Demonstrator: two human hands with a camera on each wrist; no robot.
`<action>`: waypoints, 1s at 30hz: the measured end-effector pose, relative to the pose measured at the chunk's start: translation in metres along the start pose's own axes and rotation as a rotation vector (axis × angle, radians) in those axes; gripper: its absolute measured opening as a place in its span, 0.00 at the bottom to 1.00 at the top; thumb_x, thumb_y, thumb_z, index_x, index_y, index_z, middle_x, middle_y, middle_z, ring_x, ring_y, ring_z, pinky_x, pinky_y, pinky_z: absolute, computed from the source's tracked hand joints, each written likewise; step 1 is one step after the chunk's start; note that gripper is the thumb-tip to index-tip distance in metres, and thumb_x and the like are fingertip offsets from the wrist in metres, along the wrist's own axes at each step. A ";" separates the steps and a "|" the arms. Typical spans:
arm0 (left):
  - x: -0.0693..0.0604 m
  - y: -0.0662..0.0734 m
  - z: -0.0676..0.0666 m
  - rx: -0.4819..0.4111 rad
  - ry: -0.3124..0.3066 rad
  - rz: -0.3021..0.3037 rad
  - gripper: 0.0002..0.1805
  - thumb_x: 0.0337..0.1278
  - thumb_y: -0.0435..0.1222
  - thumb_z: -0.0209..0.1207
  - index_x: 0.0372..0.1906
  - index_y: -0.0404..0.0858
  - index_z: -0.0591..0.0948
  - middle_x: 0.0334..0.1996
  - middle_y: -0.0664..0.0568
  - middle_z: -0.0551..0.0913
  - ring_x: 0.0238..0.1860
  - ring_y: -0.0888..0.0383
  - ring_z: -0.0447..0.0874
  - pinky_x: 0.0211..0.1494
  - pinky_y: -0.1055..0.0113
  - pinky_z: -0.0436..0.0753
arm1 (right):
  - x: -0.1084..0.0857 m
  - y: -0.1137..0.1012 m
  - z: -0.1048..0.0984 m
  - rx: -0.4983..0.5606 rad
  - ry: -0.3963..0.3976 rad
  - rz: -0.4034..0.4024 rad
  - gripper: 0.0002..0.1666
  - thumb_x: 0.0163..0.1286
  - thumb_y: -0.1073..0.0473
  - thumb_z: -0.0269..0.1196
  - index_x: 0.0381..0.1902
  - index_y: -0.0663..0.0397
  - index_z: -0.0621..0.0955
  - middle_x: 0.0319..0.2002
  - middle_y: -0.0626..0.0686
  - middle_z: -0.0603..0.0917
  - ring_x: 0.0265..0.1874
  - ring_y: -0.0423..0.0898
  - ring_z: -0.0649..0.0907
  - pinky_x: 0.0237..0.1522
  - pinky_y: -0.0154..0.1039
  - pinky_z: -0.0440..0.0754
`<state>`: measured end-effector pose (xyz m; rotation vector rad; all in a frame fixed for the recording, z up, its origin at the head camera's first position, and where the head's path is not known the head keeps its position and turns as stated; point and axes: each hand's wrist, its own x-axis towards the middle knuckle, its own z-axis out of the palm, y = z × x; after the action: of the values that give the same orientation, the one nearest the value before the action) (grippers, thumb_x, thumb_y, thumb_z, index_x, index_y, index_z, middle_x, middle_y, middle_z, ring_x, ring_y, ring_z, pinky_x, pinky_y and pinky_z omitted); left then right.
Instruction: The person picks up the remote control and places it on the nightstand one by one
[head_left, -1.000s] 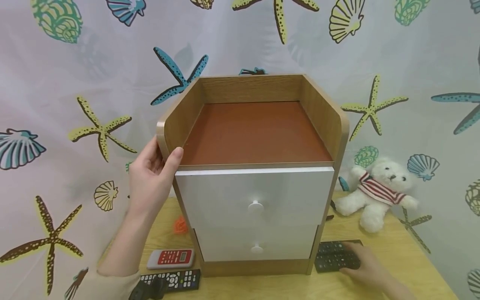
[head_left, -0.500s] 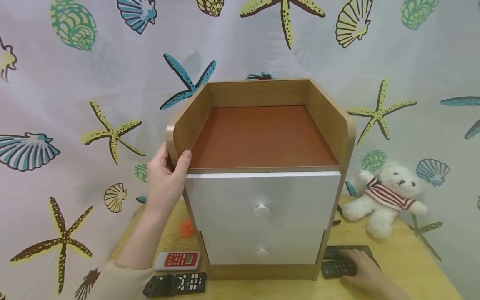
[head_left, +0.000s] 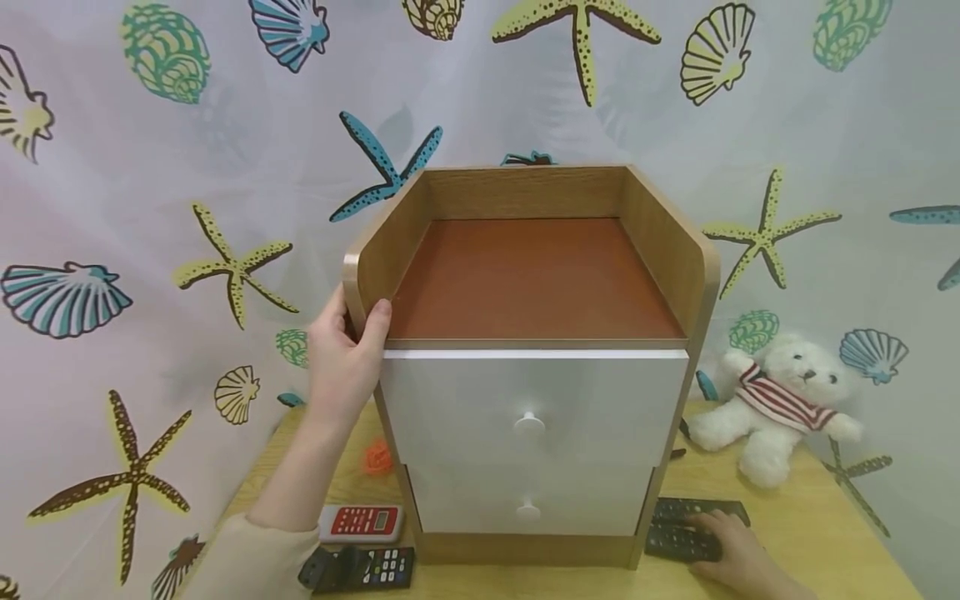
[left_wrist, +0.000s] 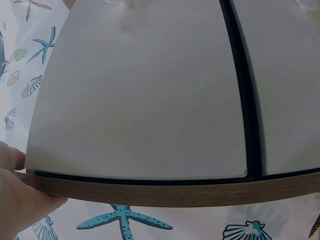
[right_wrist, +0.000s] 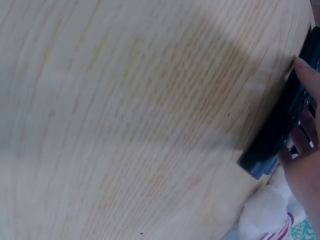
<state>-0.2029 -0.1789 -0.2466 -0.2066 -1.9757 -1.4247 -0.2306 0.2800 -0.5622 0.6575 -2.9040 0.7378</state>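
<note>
A small wooden cabinet (head_left: 532, 546) with two white drawers (head_left: 465, 408) stands upright on the table. My left hand (head_left: 345, 358) holds the front edge of its left side panel, thumb in front and fingers behind. In the left wrist view, that hand (left_wrist: 25, 200) sits at one end of the wooden edge beside the drawer fronts. Right of the cabinet, my right hand (head_left: 727, 546) grips the nearer black remote control (head_left: 671, 543). A second black remote control (head_left: 708, 505) lies just behind it. The right wrist view shows thumb and fingers on opposite sides of the remote (right_wrist: 280, 120).
A white teddy bear (head_left: 798, 392) in a striped top sits at the back right. Left of the cabinet are a red-and-white calculator (head_left: 363, 522), another remote (head_left: 386, 568) and an orange object (head_left: 378, 457). A patterned curtain (head_left: 187, 333) hangs behind.
The head view has shifted, so everything sits farther right and lower. A gap has opened between the two right-hand remotes as my right fingers reach over the nearer one. My left hand keeps its hold.
</note>
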 end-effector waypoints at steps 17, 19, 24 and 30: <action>0.002 -0.002 -0.003 0.123 -0.027 0.071 0.15 0.61 0.28 0.51 0.51 0.26 0.75 0.48 0.38 0.82 0.45 0.49 0.82 0.50 0.54 0.80 | -0.009 0.010 0.003 0.004 0.032 -0.061 0.36 0.47 0.46 0.72 0.50 0.61 0.78 0.40 0.50 0.77 0.39 0.45 0.74 0.37 0.38 0.77; 0.002 -0.001 -0.003 0.129 -0.035 0.069 0.15 0.61 0.28 0.51 0.51 0.26 0.75 0.48 0.37 0.82 0.45 0.49 0.82 0.50 0.53 0.81 | -0.010 0.010 0.003 0.017 0.037 -0.067 0.35 0.47 0.47 0.71 0.51 0.61 0.78 0.39 0.50 0.76 0.38 0.46 0.74 0.37 0.36 0.76; -0.001 0.001 -0.002 0.098 -0.058 0.053 0.16 0.62 0.27 0.48 0.54 0.26 0.73 0.50 0.36 0.80 0.48 0.47 0.80 0.54 0.51 0.79 | -0.007 0.008 0.001 0.063 0.014 -0.037 0.34 0.49 0.51 0.72 0.51 0.63 0.78 0.39 0.52 0.76 0.39 0.47 0.74 0.37 0.36 0.75; -0.003 0.000 -0.001 0.058 -0.065 0.031 0.16 0.63 0.27 0.47 0.55 0.26 0.71 0.52 0.37 0.79 0.50 0.49 0.78 0.56 0.52 0.77 | -0.006 0.003 0.001 0.082 0.008 0.042 0.33 0.46 0.54 0.73 0.51 0.62 0.79 0.35 0.49 0.75 0.37 0.44 0.73 0.39 0.37 0.75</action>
<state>-0.2000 -0.1789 -0.2479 -0.2600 -2.0548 -1.3549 -0.2267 0.2839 -0.5658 0.6009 -2.9015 0.8672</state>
